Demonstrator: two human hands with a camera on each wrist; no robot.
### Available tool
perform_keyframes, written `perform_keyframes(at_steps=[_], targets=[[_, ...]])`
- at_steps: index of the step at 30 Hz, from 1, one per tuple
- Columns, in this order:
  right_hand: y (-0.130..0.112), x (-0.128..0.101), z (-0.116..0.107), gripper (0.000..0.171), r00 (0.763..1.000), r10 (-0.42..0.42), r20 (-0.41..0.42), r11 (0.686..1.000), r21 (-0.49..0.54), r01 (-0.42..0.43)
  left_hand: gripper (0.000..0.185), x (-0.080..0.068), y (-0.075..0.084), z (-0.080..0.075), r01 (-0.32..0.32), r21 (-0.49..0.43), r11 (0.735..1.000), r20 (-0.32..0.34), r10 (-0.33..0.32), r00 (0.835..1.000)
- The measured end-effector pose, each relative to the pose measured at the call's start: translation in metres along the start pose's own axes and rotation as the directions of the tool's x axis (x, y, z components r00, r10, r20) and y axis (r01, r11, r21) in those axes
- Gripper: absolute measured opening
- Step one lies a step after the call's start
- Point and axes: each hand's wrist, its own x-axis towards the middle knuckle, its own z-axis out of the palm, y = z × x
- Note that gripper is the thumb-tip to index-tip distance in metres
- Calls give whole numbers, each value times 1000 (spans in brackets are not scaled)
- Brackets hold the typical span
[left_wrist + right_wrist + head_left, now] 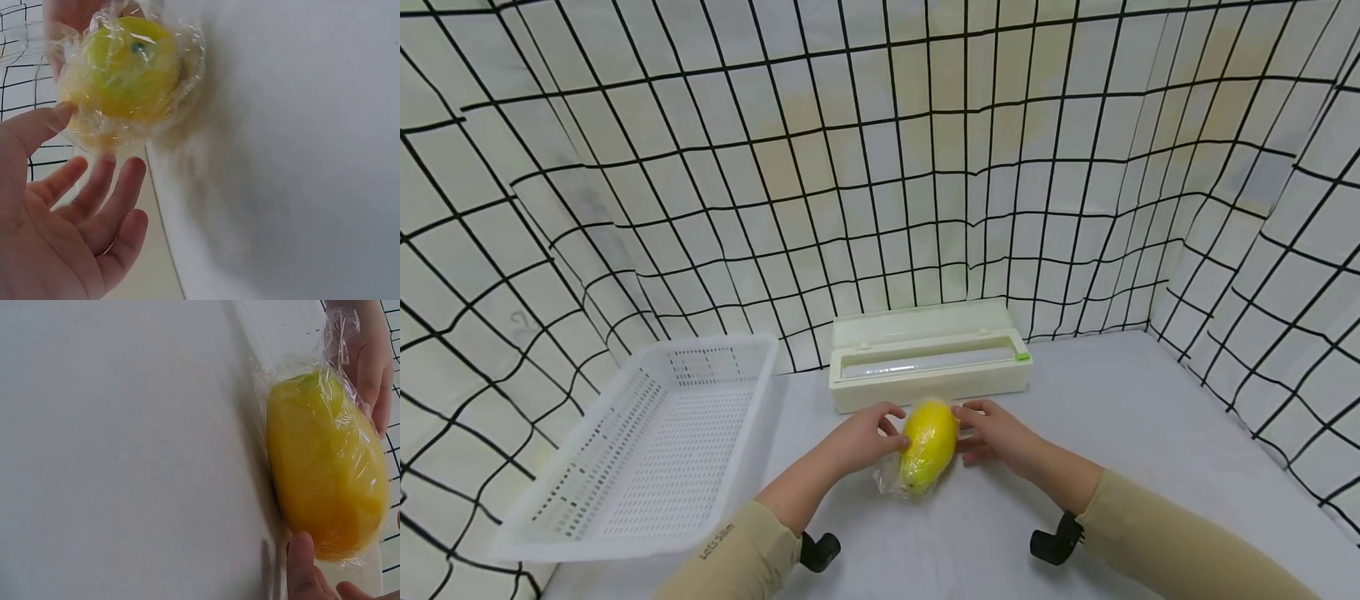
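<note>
Both hands lie relaxed with loosely spread fingers, left hand (861,437) and right hand (1000,433) touching either side of the film-wrapped yellow mango (928,444), which rests on the white table (1150,433) before the cling-film dispenser (928,365), beside the white basket (647,442).

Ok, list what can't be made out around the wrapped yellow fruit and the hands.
- Head view: the yellow fruit hides its far side and where the right hand meets it.
- Left wrist view: the left hand is cut off by the frame edges; the film is blurred.
- Right wrist view: only fingertips show at the bottom edge.
- Head view: the film dispenser box is too small to show its roll's end.
</note>
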Motion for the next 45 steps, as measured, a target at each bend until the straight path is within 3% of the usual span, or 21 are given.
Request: perform_keyframes(at_steps=[4, 8, 14, 19, 25, 31, 33, 36, 41, 43, 45], targets=[[-1, 2, 4, 64, 999, -13, 52, 1000, 11, 13, 63, 0, -6, 5, 20, -72, 997, -8, -21, 1000], [-3, 4, 7, 62, 996, -50, 67, 999, -5, 51, 71, 1, -14, 11, 1, -153, 988, -8, -2, 1000], [-3, 9, 8, 55, 993, -84, 83, 995, -40, 87, 69, -3, -16, 20, -26, -212, 977, -42, 17, 999], [-3, 12, 8, 48, 991, -97, 93, 992, -72, 104, 67, -7, -12, 24, -25, -197, 980, -78, 10, 997], [-5, 16, 8, 46, 992, -114, 58, 982, -148, 121, 80, -7, -8, 22, 19, -190, 982, -139, -46, 989], [-8, 11, 4, 39, 993, -120, -20, 962, -250, 112, 76, 0, -6, 16, 12, -217, 976, -196, -56, 979], [-7, 6, 1, 33, 990, -134, -38, 943, -313, 116, 76, 3, -6, 16, 12, -211, 977, -202, -56, 978], [-4, -8, -4, 22, 985, -171, -17, 881, -451, 145, 76, 7, -6, 17, 12, -190, 982, -194, -49, 980], [-2, -43, -7, 22, 968, -205, 147, 741, -623, 252, 74, 12, -5, 20, 7, -183, 983, -173, -39, 984], [-1, -54, -6, 24, 962, -188, 197, 708, -652, 272, 71, 14, -5, 22, 8, -190, 982, -169, -41, 985], [1, -61, -4, 26, 964, -157, 216, 695, -669, 263, 68, 16, -4, 23, 12, -193, 981, -171, -46, 984]])
